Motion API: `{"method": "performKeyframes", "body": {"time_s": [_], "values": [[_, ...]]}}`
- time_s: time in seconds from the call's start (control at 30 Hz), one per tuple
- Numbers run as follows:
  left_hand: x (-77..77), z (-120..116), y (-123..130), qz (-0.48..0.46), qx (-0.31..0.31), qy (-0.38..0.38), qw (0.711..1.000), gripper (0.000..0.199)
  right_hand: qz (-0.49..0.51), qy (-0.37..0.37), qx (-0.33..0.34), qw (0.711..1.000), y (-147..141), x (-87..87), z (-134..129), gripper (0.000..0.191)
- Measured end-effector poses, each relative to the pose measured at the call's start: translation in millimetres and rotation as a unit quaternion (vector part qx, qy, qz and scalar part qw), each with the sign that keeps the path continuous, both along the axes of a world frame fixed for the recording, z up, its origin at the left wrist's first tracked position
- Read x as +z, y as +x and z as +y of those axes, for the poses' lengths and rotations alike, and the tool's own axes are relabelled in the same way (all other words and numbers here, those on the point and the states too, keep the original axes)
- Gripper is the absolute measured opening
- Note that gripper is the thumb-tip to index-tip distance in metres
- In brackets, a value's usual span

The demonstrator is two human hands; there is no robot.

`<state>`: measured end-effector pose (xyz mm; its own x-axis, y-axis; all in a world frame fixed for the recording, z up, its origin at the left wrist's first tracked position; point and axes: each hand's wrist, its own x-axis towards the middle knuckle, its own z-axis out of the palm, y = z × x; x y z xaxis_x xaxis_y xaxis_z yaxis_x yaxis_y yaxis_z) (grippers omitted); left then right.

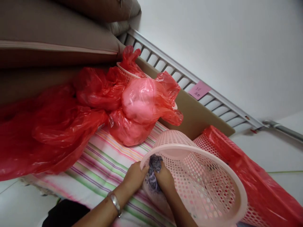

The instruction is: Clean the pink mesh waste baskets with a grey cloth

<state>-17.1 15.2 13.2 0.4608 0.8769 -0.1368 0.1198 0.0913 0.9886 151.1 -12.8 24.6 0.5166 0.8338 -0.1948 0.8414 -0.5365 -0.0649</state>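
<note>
A pink perforated plastic basket (208, 179) lies tilted on its side on the striped cloth, its mouth towards me. My left hand (135, 176) grips the basket's left rim, thumb over the edge and fingers hidden outside. Just inside that rim, my right hand (165, 178) is closed on a dark, patterned cloth (153, 176), pressed against the basket's inner wall. A silver bracelet is on my left wrist.
Red plastic bags (142, 101), some filled and knotted, are heaped beyond and left of the basket. More red plastic (251, 170) covers another basket at the right. Behind run a white railing (180, 75) with a pink note (199, 90) and folded mattresses (59, 28).
</note>
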Motion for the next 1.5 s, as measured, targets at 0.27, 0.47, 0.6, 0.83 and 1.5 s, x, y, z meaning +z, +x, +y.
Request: {"method": "performKeyframes", "body": {"time_s": [0.27, 0.47, 0.6, 0.83, 1.5], "values": [[-3.6, 3.6, 2.8, 0.006, 0.009, 0.028, 1.000, 0.037, -0.021, 0.022, -0.064, 0.997, 37.5, -5.4, 56.5, 0.045], [0.1, 3.2, 1.9, 0.012, 0.005, 0.038, 0.999, 0.036, -0.034, 0.023, -0.093, 0.995, 52.7, -6.4, 74.3, 0.051], [0.5, 3.0, 1.1, 0.006, 0.011, 0.046, 0.999, 0.035, -0.025, 0.014, -0.075, 0.997, 46.4, -5.1, 64.2, 0.048], [-4.8, 3.5, 2.1, -0.002, 0.025, 0.054, 0.998, 0.038, 0.003, 0.015, -0.003, 1.000, 1.2, -0.1, -0.5, 0.045], [3.2, 8.1, -1.5, 0.039, 0.022, 0.057, 0.997, 0.031, -0.057, 0.003, -0.030, 0.998, 28.4, 0.8, 43.3, 0.041]]}}
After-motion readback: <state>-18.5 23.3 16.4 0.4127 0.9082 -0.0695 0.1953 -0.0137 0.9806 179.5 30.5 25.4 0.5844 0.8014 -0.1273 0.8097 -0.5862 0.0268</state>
